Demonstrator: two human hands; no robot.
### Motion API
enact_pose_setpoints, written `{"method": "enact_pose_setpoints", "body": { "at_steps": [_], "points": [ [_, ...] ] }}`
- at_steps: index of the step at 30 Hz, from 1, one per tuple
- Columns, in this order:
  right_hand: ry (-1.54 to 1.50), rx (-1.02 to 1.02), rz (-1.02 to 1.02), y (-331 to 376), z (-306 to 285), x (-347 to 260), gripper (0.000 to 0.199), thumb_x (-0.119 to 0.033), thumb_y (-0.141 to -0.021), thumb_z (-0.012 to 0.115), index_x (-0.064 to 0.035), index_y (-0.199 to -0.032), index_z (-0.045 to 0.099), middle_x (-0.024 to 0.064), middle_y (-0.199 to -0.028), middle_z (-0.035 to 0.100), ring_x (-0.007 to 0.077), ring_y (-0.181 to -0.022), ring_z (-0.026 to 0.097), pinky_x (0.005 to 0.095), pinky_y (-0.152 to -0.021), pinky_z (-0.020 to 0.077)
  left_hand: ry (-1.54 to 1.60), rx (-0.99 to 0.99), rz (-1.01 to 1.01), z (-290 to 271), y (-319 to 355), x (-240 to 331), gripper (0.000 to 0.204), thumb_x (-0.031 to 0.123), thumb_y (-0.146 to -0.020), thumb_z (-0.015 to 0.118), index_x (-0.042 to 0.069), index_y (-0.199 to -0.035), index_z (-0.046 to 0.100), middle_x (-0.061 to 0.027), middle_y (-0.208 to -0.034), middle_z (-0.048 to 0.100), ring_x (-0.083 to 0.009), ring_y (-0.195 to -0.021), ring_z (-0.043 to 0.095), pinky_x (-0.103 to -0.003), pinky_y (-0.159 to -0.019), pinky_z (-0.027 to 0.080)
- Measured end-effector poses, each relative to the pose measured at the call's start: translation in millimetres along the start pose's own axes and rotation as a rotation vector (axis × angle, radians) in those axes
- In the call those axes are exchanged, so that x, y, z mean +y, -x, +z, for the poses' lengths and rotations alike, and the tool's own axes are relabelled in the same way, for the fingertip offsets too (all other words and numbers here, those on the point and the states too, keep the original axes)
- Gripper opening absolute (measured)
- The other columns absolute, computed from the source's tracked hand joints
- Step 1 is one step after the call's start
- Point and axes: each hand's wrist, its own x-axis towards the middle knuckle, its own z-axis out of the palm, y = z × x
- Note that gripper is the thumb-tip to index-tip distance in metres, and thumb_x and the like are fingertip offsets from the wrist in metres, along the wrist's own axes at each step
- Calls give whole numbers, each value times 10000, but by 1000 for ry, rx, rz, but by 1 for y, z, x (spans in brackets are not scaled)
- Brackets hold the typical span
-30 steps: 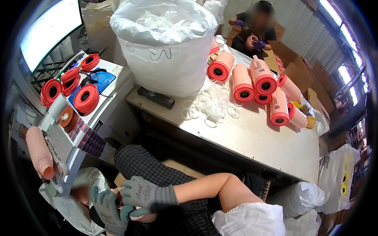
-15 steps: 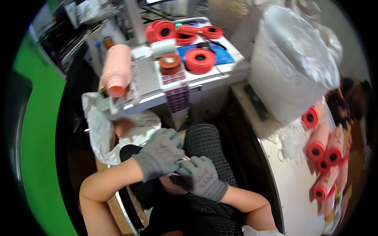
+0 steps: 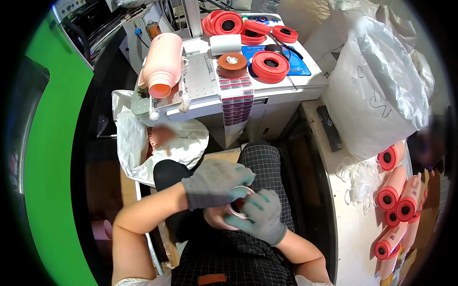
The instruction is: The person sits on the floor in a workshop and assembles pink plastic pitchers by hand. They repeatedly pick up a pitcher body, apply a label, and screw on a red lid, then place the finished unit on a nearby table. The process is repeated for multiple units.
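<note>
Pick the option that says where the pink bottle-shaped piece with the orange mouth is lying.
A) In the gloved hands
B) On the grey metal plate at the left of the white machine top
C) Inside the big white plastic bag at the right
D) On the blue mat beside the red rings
B: the pink bottle-shaped piece lies on its side on the grey metal plate, left of the brown ring, apart from both hands.
</note>
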Motion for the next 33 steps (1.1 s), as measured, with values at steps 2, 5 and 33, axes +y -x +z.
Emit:
{"method": "enact_pose_setpoints", "body": {
  "at_steps": [2,5,33],
  "points": [
    [-72,117,19,29,-18,14,389,-348,-656,938,-134,-750,628,31,-828,633,225,-755,614,362,-644,412,242,384,-1,22,20,-3,430,327,-886,773,40,-1190,668,-129,-1044,719,-329,-937,724,-411,-804,582],
    [-229,186,475,79,-44,13,563,-218,-691,909,-49,-1133,606,146,-1116,662,240,-891,659,375,-826,546,143,372,-144,81,58,14,634,454,-851,805,21,-1282,639,-215,-1365,598,-431,-1248,570,-540,-1026,475],
    [-302,362,823,130,-30,42,1134,-213,-787,865,48,-1654,184,248,-1544,491,310,-1370,558,430,-1125,473,-269,533,-449,28,-148,-205,226,311,-835,805,107,-931,782,-57,-1025,717,-302,-988,672,-436,-898,530]
  ]
}}
